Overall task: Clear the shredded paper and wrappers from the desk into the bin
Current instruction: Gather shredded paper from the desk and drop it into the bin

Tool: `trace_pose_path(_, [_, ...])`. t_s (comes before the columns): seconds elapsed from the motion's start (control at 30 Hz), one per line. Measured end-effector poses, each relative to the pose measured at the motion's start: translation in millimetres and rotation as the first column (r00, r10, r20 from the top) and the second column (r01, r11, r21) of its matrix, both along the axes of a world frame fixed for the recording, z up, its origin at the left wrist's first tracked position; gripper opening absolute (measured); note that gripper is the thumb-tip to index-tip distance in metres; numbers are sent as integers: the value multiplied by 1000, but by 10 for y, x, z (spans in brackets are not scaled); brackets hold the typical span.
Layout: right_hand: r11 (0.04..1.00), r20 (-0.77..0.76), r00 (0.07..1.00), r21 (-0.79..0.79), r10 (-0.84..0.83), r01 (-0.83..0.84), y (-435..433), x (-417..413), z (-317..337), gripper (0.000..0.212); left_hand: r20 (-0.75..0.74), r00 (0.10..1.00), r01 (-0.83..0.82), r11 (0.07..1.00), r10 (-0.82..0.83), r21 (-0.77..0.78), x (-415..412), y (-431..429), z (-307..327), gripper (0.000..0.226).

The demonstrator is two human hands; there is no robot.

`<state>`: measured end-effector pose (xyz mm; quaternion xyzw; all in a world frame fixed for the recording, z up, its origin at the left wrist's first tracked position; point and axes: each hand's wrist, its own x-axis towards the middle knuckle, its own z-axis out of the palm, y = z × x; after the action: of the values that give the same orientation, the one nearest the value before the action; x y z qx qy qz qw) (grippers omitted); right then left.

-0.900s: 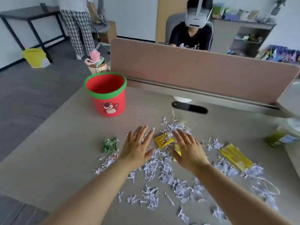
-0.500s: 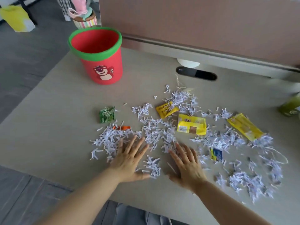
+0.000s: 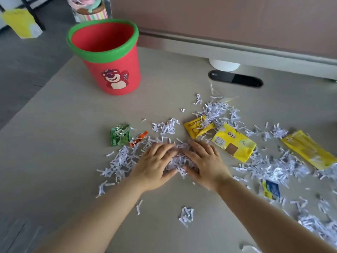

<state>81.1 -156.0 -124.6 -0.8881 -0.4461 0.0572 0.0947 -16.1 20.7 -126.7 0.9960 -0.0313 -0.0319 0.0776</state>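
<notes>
Your left hand (image 3: 155, 165) and right hand (image 3: 206, 163), fingers spread, cup heap of white shredded paper strips (image 3: 179, 161) between palms, ready for scooping toward red green-rimmed bin (image 3: 107, 57).

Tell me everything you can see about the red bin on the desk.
The red bin is a round, tapered tub, wider at the mouth, with a thick green rim and a pink bear picture on its side. It looks like smooth plastic or foam. It stands upright on the desk near the far left corner, its visible inside empty, apart from the shredded paper; nothing touches it.
</notes>
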Motion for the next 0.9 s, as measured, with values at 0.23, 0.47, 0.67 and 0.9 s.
trace_pose_path(0.23, [963, 136, 989, 254, 56, -89, -50, 5, -138, 25, 282, 959, 40, 998, -24, -54, -41, 25, -152, 23])
trace_pose_path(0.47, [958, 299, 948, 222, 110, -181, 32, -31, -136, 25, 418, 906, 57, 998, -62, 23, -77, -18, -176, 28])
trace_pose_path(0.67, [981, 114, 992, 193, -53, 30, 35, -262, 30, 21, 266, 960, -73, 996, 84, -51, -159, -107, -59, 21])
trace_pose_path(0.9, [937, 83, 992, 344, -99, 65, 168, -411, 297, 28, 445, 863, -172, 967, 240, -188, -421, -12, 177, 28])
